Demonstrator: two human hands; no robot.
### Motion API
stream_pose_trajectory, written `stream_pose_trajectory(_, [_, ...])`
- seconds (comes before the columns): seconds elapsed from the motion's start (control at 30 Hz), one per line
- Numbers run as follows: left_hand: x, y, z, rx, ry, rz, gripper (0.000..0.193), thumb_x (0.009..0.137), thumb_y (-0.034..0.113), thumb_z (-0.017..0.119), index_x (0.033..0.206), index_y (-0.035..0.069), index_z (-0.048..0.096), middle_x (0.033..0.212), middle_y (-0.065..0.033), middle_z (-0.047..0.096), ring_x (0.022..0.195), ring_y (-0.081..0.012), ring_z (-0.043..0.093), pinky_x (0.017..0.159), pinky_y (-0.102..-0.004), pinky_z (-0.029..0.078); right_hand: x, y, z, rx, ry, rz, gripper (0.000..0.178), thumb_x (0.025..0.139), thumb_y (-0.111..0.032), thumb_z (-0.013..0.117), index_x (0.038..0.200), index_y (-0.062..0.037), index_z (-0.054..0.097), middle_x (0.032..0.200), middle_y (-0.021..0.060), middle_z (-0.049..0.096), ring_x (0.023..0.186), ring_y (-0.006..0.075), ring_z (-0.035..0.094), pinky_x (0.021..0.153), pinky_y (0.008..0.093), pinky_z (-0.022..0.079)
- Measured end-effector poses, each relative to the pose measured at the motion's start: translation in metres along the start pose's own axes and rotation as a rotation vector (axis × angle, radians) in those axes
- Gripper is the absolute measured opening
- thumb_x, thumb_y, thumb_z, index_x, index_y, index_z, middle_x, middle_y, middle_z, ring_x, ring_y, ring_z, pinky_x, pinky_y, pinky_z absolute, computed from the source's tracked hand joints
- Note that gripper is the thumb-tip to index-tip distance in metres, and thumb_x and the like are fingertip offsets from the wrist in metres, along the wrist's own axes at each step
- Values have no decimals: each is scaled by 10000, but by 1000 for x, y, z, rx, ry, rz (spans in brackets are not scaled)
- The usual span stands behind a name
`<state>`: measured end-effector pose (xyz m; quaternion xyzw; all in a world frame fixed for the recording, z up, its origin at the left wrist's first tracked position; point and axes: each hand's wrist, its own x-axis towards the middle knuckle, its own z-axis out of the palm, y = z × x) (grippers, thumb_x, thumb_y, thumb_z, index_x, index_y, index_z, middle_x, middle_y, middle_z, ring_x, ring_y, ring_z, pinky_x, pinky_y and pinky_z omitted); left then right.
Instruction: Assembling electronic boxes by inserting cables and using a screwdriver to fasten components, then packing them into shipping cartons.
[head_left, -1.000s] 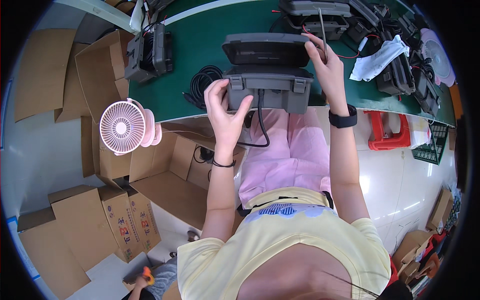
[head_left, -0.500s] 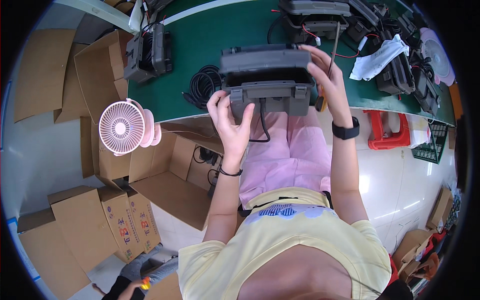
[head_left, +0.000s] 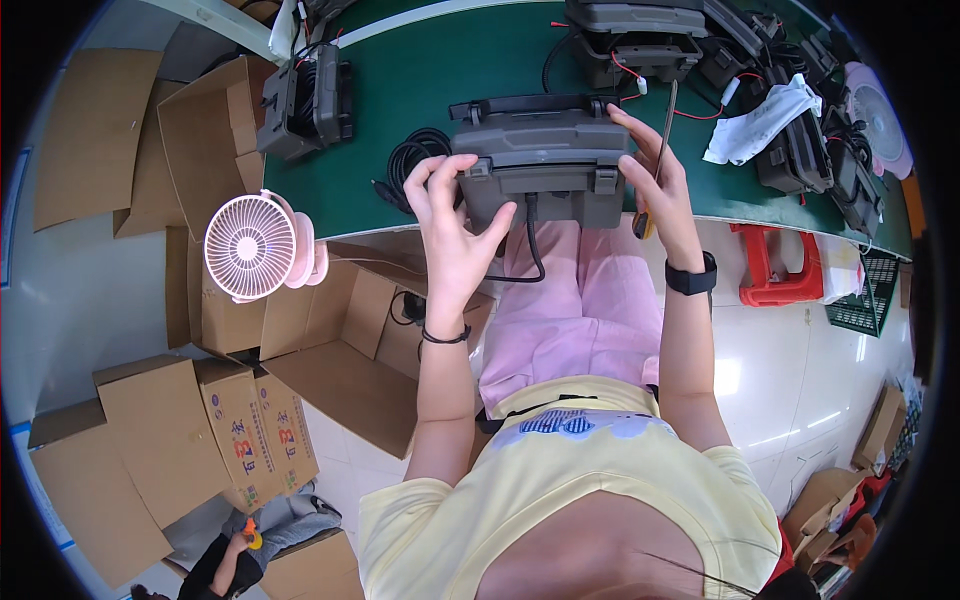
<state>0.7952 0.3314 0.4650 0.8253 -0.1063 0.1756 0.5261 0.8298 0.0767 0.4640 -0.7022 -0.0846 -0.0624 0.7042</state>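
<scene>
A dark grey plastic case [head_left: 545,150] with a lid, a handle and front latches rests at the near edge of the table, its lid down. My left hand [head_left: 455,225] grips its left front corner, fingertips on the left latch and thumb against the lower front. My right hand [head_left: 662,185] bears on the right end, thumb by the right latch and a finger at the lid's corner. That hand also holds a screwdriver [head_left: 668,130], shaft pointing up and handle below the palm. A black cable [head_left: 535,245] hangs from the case's underside, and coiled black cable [head_left: 415,160] lies at its left.
Similar cases stand at the table's far left [head_left: 308,105], back [head_left: 640,55] and right [head_left: 795,155], a white packet [head_left: 762,120] among the latter. A pink fan [head_left: 250,248] is clipped at left, above cardboard boxes [head_left: 340,375]. Another person's hand [head_left: 240,545] shows lower left.
The case's lid has come down from partly raised to lying on the base. My left fingers have moved up onto the left latch. The screwdriver stays in my right hand.
</scene>
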Motion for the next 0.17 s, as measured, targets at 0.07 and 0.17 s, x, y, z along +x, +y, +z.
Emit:
stream_pose_trajectory(0.07, [3,0,0,96,20,37,764,755,-11,827,1392,124,427,1370,-93,352,1257,-268,508,936,-361,553,-5,6,3,-234,152,-84,450,886,-210,701,1308,-72,629,1413,77,585,801,63,555,617,176,423])
stream_pose_trajectory(0.17, [0,-7,5,-10,25,-47,781,741,12,845,1389,129,425,1383,-106,371,1298,-292,486,965,-354,540,-23,17,6,-448,316,-114,475,877,-221,737,1336,-152,634,1392,117,595,759,68,545,753,219,470])
